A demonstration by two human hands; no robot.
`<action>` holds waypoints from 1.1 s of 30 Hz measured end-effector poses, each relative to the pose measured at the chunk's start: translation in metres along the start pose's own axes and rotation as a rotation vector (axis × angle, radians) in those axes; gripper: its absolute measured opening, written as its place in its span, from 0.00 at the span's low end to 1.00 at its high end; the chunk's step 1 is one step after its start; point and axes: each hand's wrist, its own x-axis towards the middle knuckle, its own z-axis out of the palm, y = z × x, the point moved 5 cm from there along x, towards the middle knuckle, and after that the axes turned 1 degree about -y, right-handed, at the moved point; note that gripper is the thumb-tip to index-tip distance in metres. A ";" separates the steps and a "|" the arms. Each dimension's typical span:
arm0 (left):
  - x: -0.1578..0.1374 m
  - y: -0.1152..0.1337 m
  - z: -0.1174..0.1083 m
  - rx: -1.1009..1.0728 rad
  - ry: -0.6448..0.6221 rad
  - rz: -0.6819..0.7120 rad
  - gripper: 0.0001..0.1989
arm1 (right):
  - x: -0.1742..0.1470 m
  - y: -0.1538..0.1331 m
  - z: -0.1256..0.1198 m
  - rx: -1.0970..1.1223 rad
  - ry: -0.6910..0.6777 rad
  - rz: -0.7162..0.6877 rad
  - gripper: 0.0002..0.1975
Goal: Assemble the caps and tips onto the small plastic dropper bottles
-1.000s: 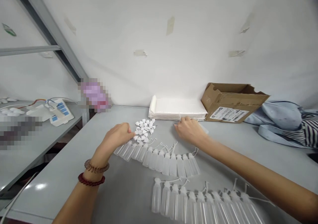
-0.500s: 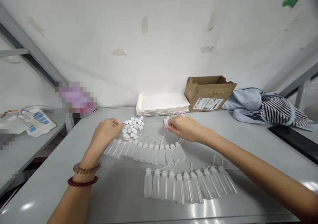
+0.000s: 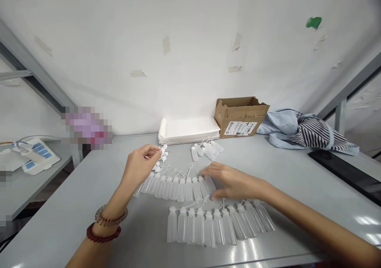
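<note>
- One table [image 3: 143,229]: near row [image 3: 209,229] and middle row [image 3: 174,189] look laid out, I'd say; cluster [image 3: 210,154] and caps [image 3: 164,157] lie loose.
- One box [image 3: 235,113] beyond my right hand [image 3: 232,179], one white stack [image 3: 190,129] beside it.
- Right: thumb and fingers spread around the middle row's end bottle [image 3: 210,185].
- Left hand [image 3: 139,165]: thumb and forefinger close, at the caps; can't tell if they're pinching one.
- Near row: eleven bottles, this side of the right hand; middle: about eleven, between both; cluster: about five, beyond the right.
- Caps: part-hidden, no count.
</note>
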 end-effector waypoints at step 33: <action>-0.057 0.029 0.092 -1.159 -0.498 -0.325 0.08 | -0.025 -0.022 0.014 0.064 0.460 -0.336 0.25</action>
